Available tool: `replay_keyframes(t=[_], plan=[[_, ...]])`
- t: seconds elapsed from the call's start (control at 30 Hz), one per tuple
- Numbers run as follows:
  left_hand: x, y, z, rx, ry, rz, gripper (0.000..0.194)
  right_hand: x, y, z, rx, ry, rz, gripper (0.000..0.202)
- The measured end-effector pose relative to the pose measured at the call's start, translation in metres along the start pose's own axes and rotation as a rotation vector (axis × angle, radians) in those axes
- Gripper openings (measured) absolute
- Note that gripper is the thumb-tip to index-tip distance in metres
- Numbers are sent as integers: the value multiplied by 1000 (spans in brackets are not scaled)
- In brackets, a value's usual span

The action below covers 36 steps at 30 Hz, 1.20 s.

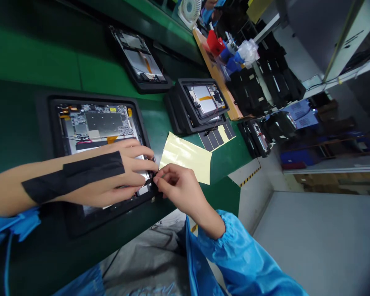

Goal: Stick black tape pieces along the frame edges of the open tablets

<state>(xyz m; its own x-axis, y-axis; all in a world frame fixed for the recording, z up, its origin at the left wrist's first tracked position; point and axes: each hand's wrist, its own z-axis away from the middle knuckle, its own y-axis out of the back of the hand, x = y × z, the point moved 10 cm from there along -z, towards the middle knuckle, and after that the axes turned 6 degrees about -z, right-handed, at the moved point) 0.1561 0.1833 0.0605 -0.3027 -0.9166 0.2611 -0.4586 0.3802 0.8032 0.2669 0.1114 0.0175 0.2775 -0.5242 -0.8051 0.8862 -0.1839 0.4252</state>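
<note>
"Where's the black-framed rectangular device (pixel 105 123), circuitry bared?"
"Flat on the green table (pixel 154 117), bare left hand (pixel 117 176) spread across it!"
"Other side?"
"Bare right hand (pixel 180 187) pinching at its edge; can't tell what's held!"

The desk (pixel 152 113) is deep green, the frame (pixel 139 123) on it matt black. Inside, the board (pixel 103 124) is silvery grey, with a bright yellow label (pixel 112 109) and an amber ribbon (pixel 112 139). The sheet (pixel 186 158) is pale yellow (whitish where it shines), the card (pixel 215 139) striped black and yellow. The sleeve (pixel 234 246) is bright blue, the tape (pixel 92 168) plain black, the bin (pixel 215 42) red, the fan (pixel 189 10) white.
</note>
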Motion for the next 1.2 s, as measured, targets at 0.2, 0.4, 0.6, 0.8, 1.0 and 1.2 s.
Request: replay_keyframes(t=[0.2, 0.4, 0.6, 0.8, 1.0, 1.2], plan=[[-5, 1, -1, -6, -51, 79, 29, -30, 2, 32, 200, 458, 255, 18], [-5, 0, 1, -13, -32, 95, 31, -30, -31, 53, 102, 735, 746, 45], [-3, 3, 0, -44, -43, 46, 34, -26, -29, 54, 24, 818, 730, 43], [1, 8, 1, -21, -41, 31, 30, -29, -25, 56, 76, 808, 728, 48], [4, -5, 9, -81, -30, -63, 31, -24, -24, 54, 54, 727, 702, 43], [22, -8, 28, -54, 38, -164, 27, -15, -44, 66, -7, 776, 783, 50]])
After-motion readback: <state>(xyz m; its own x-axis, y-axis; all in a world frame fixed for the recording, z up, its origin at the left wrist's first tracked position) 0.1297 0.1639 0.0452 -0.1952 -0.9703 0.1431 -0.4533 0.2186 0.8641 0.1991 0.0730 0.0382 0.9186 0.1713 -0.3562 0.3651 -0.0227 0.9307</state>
